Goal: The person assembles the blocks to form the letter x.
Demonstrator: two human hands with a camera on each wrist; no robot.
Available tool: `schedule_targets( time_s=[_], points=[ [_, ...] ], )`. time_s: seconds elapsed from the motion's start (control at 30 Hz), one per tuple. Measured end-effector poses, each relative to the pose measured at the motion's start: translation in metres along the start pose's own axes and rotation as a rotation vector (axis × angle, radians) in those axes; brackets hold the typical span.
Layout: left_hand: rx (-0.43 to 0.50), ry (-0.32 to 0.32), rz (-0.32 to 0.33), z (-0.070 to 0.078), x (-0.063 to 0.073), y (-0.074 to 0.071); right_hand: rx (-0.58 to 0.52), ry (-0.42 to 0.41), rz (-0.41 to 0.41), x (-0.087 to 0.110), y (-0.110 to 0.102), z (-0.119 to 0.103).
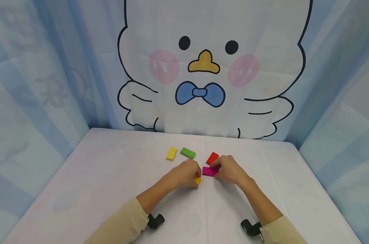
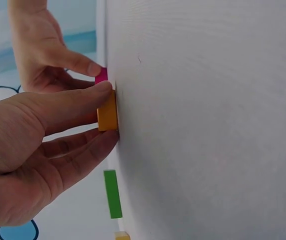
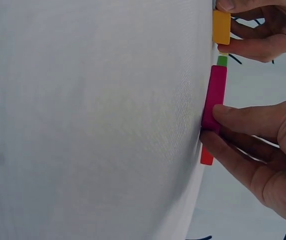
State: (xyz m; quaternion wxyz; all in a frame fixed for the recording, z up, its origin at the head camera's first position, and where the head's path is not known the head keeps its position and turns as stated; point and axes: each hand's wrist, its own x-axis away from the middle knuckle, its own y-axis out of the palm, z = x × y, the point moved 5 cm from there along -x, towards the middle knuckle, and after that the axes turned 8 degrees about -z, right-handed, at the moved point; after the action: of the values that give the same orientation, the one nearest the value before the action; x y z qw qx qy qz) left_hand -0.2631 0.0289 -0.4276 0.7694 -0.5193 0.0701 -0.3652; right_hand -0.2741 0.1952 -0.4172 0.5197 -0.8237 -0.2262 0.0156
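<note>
Between the thumb and fingers of my left hand (image 1: pixel 185 173) is an orange-yellow block (image 2: pixel 107 111), pinched at its ends near the tabletop. My right hand (image 1: pixel 230 169) pinches the right end of a magenta block (image 1: pixel 208 171), which lies flat just right of the orange-yellow one. Right behind the magenta block, close to my right fingers, lies a red block (image 1: pixel 212 158). Beyond my left hand a green block (image 1: pixel 188 153) rests at a slant, with a yellow block (image 1: pixel 171 153) to its left.
The blocks sit on a white-covered table (image 1: pixel 96 183). A curtain (image 1: pixel 202 115) printed with a cartoon bird hangs behind its far edge, and blue-and-white curtains flank both sides. Black devices (image 1: pixel 156 221) are worn at my wrists.
</note>
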Motion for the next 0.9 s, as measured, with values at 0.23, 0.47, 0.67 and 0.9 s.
schedule_targets(
  time_s=[0.23, 0.47, 0.67, 0.9],
  points=[
    [-0.011, 0.005, 0.004, 0.000, 0.000, 0.001, -0.004, 0.021, -0.004, 0.000, 0.000, 0.000],
    [0.033, 0.029, -0.002, -0.002, 0.006, 0.000, 0.000, 0.018, -0.003, 0.001, 0.000, -0.001],
    [0.066, 0.028, -0.019, -0.009, 0.016, 0.001, 0.000, 0.022, -0.009, 0.001, 0.000, -0.001],
    [-0.035, 0.045, -0.034, -0.015, 0.030, 0.003, 0.006, 0.032, -0.008, 0.000, 0.001, 0.001]
  ],
)
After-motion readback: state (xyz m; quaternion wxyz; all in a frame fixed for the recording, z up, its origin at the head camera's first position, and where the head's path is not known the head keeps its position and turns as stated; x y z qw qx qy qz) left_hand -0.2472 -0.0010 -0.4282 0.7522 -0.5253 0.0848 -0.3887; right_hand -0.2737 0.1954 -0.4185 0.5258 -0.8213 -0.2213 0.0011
